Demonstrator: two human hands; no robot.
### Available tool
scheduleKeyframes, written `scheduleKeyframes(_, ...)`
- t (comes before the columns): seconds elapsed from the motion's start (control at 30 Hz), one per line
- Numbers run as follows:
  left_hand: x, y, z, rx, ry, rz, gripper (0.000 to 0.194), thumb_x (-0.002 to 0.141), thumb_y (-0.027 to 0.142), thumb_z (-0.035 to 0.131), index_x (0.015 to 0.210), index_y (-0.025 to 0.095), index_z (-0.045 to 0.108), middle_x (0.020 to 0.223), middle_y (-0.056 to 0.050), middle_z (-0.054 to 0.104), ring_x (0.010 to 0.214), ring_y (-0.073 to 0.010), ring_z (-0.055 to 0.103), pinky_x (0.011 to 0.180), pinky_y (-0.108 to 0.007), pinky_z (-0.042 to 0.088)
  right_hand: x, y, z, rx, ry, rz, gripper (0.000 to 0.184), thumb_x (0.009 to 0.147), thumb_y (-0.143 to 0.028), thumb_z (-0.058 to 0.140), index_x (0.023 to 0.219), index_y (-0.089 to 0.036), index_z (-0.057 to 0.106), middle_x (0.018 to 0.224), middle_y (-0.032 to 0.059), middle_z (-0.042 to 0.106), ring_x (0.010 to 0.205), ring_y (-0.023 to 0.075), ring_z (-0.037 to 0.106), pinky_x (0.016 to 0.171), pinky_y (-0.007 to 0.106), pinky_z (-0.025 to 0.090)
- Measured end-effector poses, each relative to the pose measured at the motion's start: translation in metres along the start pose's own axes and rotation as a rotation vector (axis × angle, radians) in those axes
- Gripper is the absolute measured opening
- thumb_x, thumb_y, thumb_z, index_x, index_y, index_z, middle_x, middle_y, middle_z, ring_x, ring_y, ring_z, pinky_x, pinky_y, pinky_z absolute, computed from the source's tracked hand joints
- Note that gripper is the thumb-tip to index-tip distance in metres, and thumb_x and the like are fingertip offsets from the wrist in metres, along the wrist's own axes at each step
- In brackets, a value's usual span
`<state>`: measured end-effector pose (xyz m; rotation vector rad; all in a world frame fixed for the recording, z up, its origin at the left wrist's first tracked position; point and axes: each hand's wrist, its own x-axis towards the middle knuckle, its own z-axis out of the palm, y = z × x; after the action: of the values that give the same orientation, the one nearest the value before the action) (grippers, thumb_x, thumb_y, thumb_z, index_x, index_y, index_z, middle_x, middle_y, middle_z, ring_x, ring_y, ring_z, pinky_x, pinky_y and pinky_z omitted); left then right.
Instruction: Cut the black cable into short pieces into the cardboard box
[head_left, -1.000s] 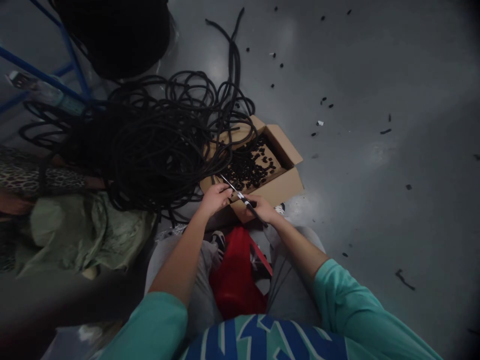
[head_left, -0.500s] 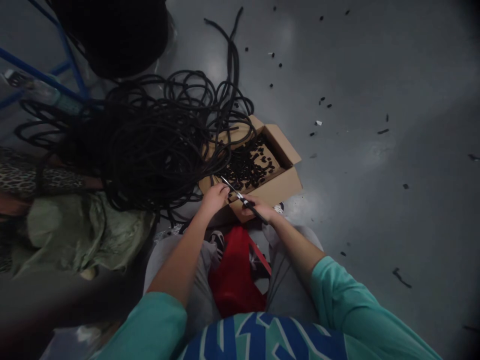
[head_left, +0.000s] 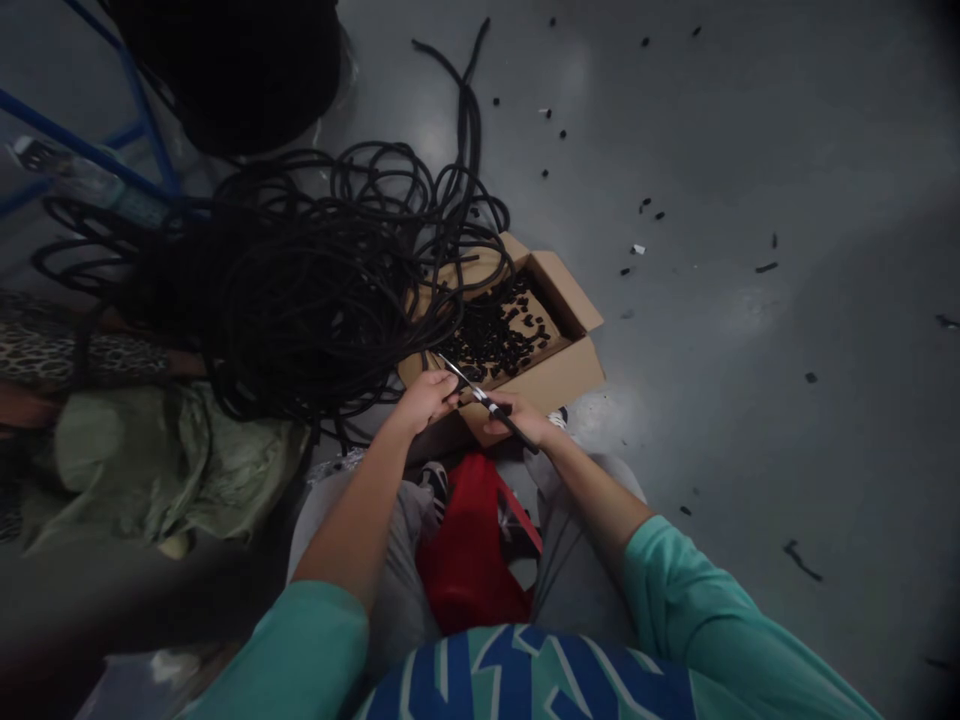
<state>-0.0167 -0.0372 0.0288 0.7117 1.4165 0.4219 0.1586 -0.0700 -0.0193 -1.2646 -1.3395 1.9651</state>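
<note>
Grey floor [head_left: 712, 400] noted; right hand [head_left: 528, 416] fingers grip a bladed tool [head_left: 487, 403]; left hand [head_left: 424, 400] fingers pressed together, contents unclear; open carton [head_left: 559, 375] just beyond them.

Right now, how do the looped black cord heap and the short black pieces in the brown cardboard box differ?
The cord heap is long, tangled strands; the black pieces are short bits. The heap lies mostly outside the box, partly overhanging it; the pieces lie inside. Both are black.

The top edge cuts off the bulky black object [head_left: 247, 70].
</note>
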Motion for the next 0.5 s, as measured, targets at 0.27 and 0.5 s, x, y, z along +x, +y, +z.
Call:
scheduleKeyframes(0.27, 0.0009, 0.0002, -0.0007, 0.121, 0.056, 0.232, 0.015, 0.065, 0.024, 0.06, 0.073, 0.013, 0.053, 0.062, 0.002, 0.054, 0.041, -0.0038, 0.042, 0.038, -0.016, 0.03, 0.0047, 0.0089, -0.0007, 0.055, 0.012, 0.002, 0.047, 0.052, -0.022, 0.062, 0.098, -0.016, 0.064, 0.074, -0.0017, 0.057, 0.069, 0.013, 0.05, 0.064, 0.024, 0.038)
scheduleKeyframes(0.5, 0.0071, -0.0083, -0.0004, 0.276, 0.116, 0.286, 0.011, 0.066, 0.023, 0.057, 0.072, 0.014, 0.059, 0.057, 0.002, 0.056, 0.04, -0.0059, 0.044, 0.043, -0.019, 0.034, 0.003, 0.0049, 0.0001, 0.118, -0.041, 0.066, 0.054, 0.053, -0.022, 0.063, 0.106, -0.017, 0.059, 0.065, -0.0031, 0.055, 0.062, 0.0116, 0.048, 0.061, 0.024, 0.038)
